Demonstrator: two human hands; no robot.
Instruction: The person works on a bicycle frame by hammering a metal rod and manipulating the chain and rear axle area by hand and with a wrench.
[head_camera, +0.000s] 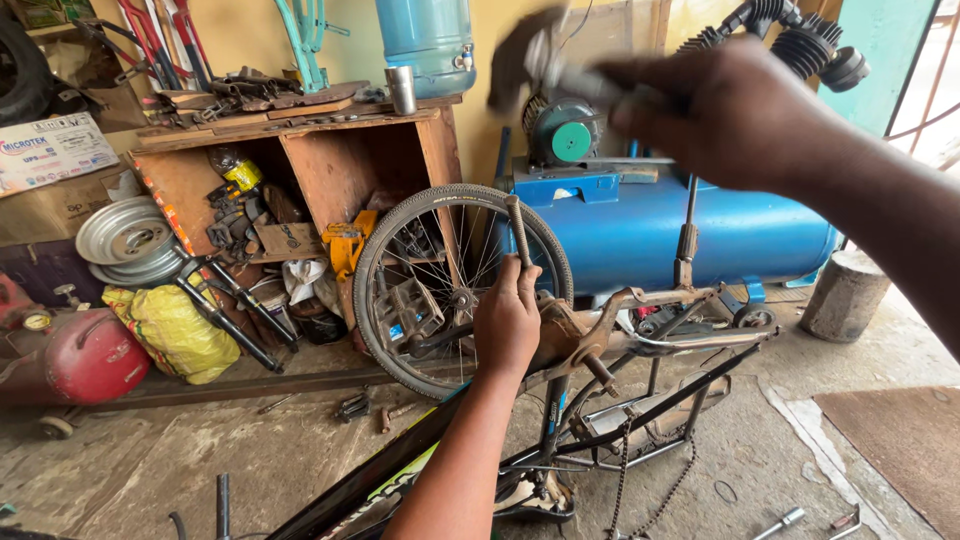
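Left hand (507, 318) grips one rod (519, 232); right hand (722, 112) raises one hammer (530, 55).

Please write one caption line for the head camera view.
Left hand holds a rusty metal rod on an upturned bicycle frame; right hand raises a blurred hammer.

One camera only, worn on the person's head. It looks forward and down over both arms at an upturned bicycle (600, 350) on the floor close by, facing a wooden shelf (300, 150) and blue tank (680, 235) against the far wall.
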